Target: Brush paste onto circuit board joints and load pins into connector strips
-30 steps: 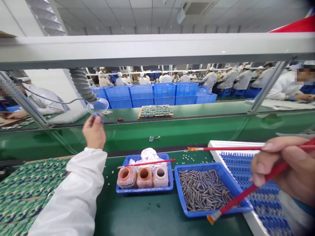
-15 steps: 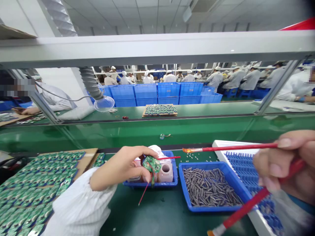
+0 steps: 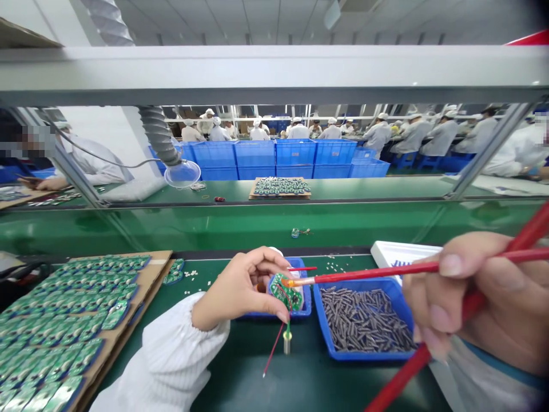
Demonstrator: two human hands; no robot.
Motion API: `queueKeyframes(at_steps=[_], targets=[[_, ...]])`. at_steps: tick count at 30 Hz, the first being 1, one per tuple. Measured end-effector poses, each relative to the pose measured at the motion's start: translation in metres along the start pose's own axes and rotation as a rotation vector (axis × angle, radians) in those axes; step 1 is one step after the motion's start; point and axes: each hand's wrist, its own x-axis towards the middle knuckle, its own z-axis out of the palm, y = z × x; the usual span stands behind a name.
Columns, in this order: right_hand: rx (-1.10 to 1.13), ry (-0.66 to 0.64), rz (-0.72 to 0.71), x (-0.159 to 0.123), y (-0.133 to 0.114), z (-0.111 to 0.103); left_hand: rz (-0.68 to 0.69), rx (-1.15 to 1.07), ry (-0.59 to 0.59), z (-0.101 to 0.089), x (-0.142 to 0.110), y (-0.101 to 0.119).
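My left hand [image 3: 246,283] grips a round green circuit board [image 3: 279,293] between thumb and fingers. From the board dangle a red wire [image 3: 273,350] and a small metal cylinder [image 3: 287,343]. My right hand [image 3: 467,286] is closed around two red-handled paintbrushes. The upper paintbrush [image 3: 369,274] points left, and its orange tip meets the board's face, apparently touching it. The second paintbrush [image 3: 401,377] slants down toward the bottom edge, its tip out of view. Behind my left hand a blue bin [image 3: 307,306] is largely covered.
Right of centre, a blue tray [image 3: 364,356] holds many small metal cylinders. A white foam tray [image 3: 386,254] lies partly behind my right hand. On the left, cardboard [image 3: 160,263] carries rows of green boards [image 3: 86,309]. A metal crossbar [image 3: 274,71] spans above; co-workers sit beyond blue crates [image 3: 295,151].
My left hand has brought the circuit board rightward, and the metal cylinder now hangs in sight. The upper paintbrush has moved left and down onto the board. My right hand has shifted left.
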Motion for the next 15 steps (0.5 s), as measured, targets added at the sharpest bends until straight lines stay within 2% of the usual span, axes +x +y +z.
queueKeyframes(at_steps=[3, 6, 8, 12, 15], targets=[[0.077, -0.13, 0.003, 0.005, 0.001, 0.001, -0.021, -0.05, -0.029, 0.001, 0.001, -0.001], [0.087, -0.16, 0.011, 0.004, 0.003, 0.003, -0.025, -0.049, -0.054, 0.001, 0.002, -0.002], [0.091, -0.126, 0.03, 0.002, 0.003, 0.007, -0.016, -0.031, -0.059, 0.001, 0.003, -0.003], [0.091, 0.021, 0.077, 0.0, 0.002, 0.019, 0.018, 0.017, -0.063, 0.0, 0.002, -0.005], [0.102, 0.011, 0.081, 0.0, 0.003, 0.019, 0.041, 0.03, -0.079, 0.0, 0.002, -0.005]])
